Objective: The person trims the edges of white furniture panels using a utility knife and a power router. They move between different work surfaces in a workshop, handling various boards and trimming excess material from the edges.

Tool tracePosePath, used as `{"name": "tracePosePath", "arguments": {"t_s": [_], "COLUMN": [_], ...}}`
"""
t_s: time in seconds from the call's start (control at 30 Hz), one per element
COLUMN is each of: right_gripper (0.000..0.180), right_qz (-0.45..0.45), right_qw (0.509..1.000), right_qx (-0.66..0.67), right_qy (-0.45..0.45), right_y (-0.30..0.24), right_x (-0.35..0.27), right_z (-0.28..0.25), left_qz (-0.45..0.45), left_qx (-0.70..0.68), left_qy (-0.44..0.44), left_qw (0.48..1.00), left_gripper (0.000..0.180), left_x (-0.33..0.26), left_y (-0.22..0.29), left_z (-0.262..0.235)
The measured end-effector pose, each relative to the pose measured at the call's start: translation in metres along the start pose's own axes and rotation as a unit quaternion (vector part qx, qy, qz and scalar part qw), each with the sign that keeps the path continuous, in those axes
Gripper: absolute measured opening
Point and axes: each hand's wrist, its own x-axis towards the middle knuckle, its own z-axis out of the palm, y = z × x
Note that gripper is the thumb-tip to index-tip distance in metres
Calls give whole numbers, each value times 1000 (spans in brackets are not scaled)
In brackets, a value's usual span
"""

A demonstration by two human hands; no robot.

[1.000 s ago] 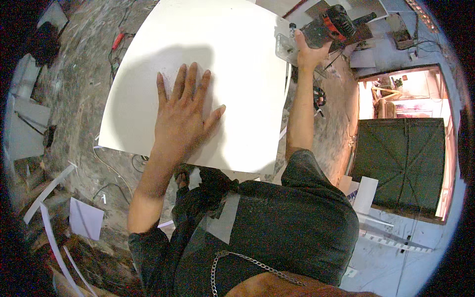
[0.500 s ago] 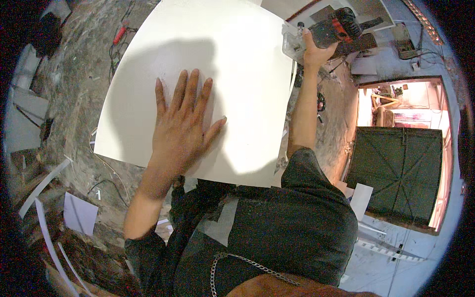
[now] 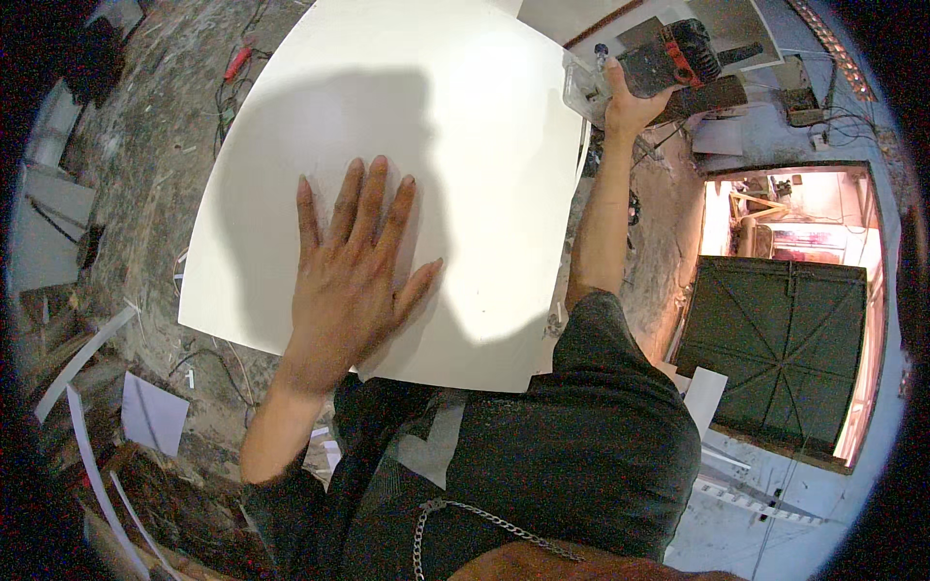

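A large white board point(image 3: 494, 194) lies in front of my body, its near edge against my dark shirt. My left hand point(image 3: 351, 257) rests flat on it with fingers spread, inside a broad shadow. At the far right edge of the board, my right hand point(image 3: 635, 105) is closed around a black and red power tool, which looks like a trim router point(image 3: 678, 60). The router's clear base point(image 3: 584, 89) sits at the board's edge, and its black body points away to the right. The cutting bit cannot be made out.
Scraps and cables litter the worn floor point(image 3: 165, 145) at left, with a red-handled item point(image 3: 237, 64) among them. Thin white strips point(image 3: 97, 474) and a pale square offcut point(image 3: 155, 414) lie at lower left. On the right, a dark metal door point(image 3: 775, 353) stands below a bright opening.
The board's near edge has come closer to my body, and my left hand has moved nearer with it. My right hand and the router have shifted slightly right and nearer.
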Motion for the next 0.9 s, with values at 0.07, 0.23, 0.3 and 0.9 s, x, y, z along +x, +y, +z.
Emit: {"name": "tracePosePath", "arguments": {"t_s": [0.07,0.23,0.3,0.9], "right_gripper": [94,91,89,83], "right_qz": [-22,-16,-21,-28], "right_qw": [1000,1000,1000,999], "right_qx": [-7,9,5,-16], "right_qy": [16,14,13,15], "right_y": [16,17,8,19], "right_x": [7,6,4,1], "right_z": [-2,1,3,6], "left_qz": [-3,-6,-6,-11], "left_qx": [0,-4,-9,-9], "left_qy": [-15,-11,-2,-16], "left_qw": [1000,1000,1000,1000], "left_gripper": [80,79,78,79], "left_x": [6,2,-5,-23], "left_y": [1,2,2,-5], "left_z": [1,-1,-3,-5]}}
